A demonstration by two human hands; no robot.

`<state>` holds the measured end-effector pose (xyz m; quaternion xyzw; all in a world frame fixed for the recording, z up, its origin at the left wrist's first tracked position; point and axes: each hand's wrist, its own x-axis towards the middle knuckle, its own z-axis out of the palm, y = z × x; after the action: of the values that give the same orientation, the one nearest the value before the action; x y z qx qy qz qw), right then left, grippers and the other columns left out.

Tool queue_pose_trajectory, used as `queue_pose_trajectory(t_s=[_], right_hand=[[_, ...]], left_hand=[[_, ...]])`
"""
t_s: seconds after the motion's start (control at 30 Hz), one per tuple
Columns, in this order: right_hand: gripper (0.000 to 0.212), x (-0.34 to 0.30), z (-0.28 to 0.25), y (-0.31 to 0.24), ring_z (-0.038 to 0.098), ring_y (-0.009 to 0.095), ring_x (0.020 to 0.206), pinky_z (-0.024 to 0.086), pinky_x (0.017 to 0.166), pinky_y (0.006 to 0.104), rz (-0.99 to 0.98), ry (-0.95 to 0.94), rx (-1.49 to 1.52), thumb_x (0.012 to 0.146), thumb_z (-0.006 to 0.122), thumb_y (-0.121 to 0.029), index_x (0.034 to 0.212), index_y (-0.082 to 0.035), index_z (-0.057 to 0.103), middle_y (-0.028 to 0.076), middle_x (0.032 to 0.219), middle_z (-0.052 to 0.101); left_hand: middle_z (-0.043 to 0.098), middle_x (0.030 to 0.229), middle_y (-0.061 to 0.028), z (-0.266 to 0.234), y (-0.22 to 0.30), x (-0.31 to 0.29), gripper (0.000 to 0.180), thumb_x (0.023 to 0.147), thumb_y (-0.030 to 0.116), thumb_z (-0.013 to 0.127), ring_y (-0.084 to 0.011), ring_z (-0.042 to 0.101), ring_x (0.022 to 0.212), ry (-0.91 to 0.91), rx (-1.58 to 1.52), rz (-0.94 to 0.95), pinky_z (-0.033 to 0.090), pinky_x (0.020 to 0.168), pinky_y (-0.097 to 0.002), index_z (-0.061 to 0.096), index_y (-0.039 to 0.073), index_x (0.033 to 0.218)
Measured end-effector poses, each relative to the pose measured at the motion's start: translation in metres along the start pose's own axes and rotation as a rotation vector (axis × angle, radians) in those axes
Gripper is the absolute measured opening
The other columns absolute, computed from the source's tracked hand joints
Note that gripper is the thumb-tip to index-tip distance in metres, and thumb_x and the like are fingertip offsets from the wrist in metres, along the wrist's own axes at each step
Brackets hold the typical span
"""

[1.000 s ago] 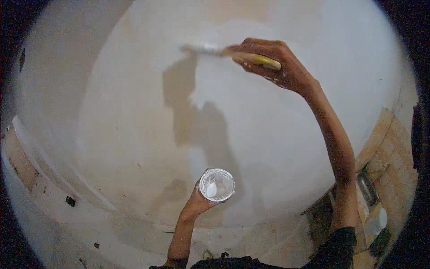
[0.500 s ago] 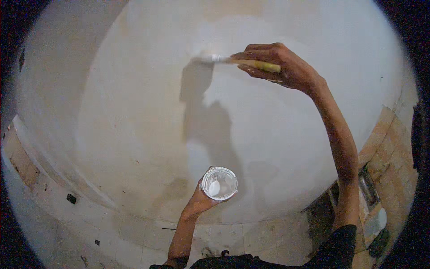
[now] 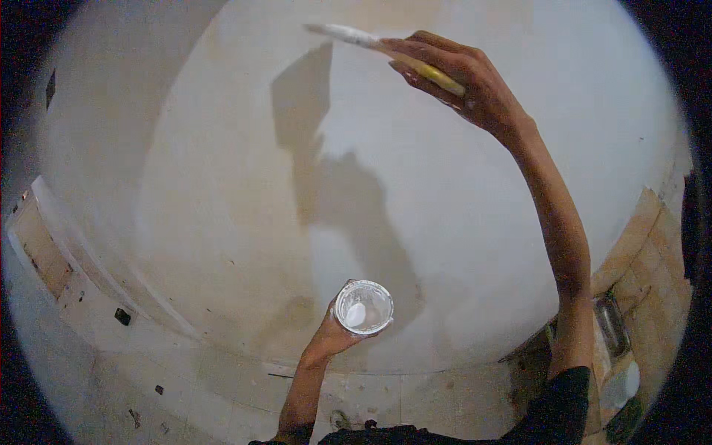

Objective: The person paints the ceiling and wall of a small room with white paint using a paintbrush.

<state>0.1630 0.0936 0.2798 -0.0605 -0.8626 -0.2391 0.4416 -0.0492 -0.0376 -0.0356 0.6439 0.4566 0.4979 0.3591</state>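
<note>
High on the wall (image 3: 475, 222), my right hand (image 3: 460, 78) grips a paintbrush (image 3: 348, 34) by its pale, yellow-ended handle. The white bristles point left; whether they touch the wall I cannot tell. Low in front of me, my left hand (image 3: 331, 335) is wrapped round a round tub (image 3: 383, 323), its open top facing up. White paint (image 3: 355, 314) lies in the bottom and smears coat its inside and rim. The wall is whiter on the right, while a yellowish, patchy area (image 3: 222, 222) spreads on the left. Shadows of my arm and the brush fall across it.
A tiled floor (image 3: 415, 397) runs along the wall's foot. Several small dark bits lie at the lower left, one a black block (image 3: 122, 317). At the lower right stand a metal tray-like thing (image 3: 612, 326) and a pale rounded object (image 3: 621, 384).
My right hand has lifted the paintbrush upward and tilted its bristle end up to the left. My left hand holds the tub in nearly the same place.
</note>
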Motion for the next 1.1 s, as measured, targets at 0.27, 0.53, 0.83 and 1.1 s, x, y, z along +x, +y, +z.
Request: queue_pose_trajectory(t_s=[0.27,0.53,0.83,1.1], right_hand=[[0.03,0.005,0.0,-0.002,0.063,0.031,0.083,0.053,0.075,0.0417,-0.114,-0.104,0.0,0.089,0.061,-0.015,0.118,-0.009,0.061,0.01,0.104,0.064],[0.03,0.001,-0.012,0.0,0.063,0.026,0.085,0.054,0.076,0.0373,-0.048,-0.116,0.08,0.088,0.063,-0.016,0.118,-0.01,0.063,0.008,0.102,0.065],[0.03,0.002,-0.03,0.0,0.063,0.025,0.087,0.053,0.076,0.0373,-0.109,-0.082,0.122,0.087,0.065,-0.015,0.115,-0.008,0.064,0.009,0.103,0.066],[0.027,0.004,-0.018,-0.009,0.062,0.023,0.082,0.052,0.073,0.0361,-0.119,0.006,0.072,0.086,0.065,-0.013,0.113,-0.007,0.065,0.007,0.098,0.066]], left_hand=[[0.059,0.117,-0.0051,-0.003,-0.004,0.001,0.076,0.06,0.015,0.09,-0.0159,0.055,0.111,-0.016,0.053,-0.023,0.043,0.101,-0.0342,0.049,0.005,0.123],[0.061,0.113,-0.0051,-0.004,-0.003,0.001,0.07,0.061,0.02,0.09,-0.0158,0.056,0.107,0.004,0.019,0.031,0.045,0.097,-0.0341,0.052,0.006,0.118],[0.062,0.108,-0.0049,-0.002,0.002,0.001,0.066,0.06,0.025,0.091,-0.0159,0.057,0.103,0.008,0.033,0.072,0.046,0.095,-0.034,0.054,0.007,0.112],[0.062,0.109,-0.0052,-0.003,-0.006,0.002,0.067,0.06,0.026,0.091,-0.0155,0.057,0.103,0.023,0.055,0.085,0.046,0.096,-0.034,0.055,0.007,0.113]])
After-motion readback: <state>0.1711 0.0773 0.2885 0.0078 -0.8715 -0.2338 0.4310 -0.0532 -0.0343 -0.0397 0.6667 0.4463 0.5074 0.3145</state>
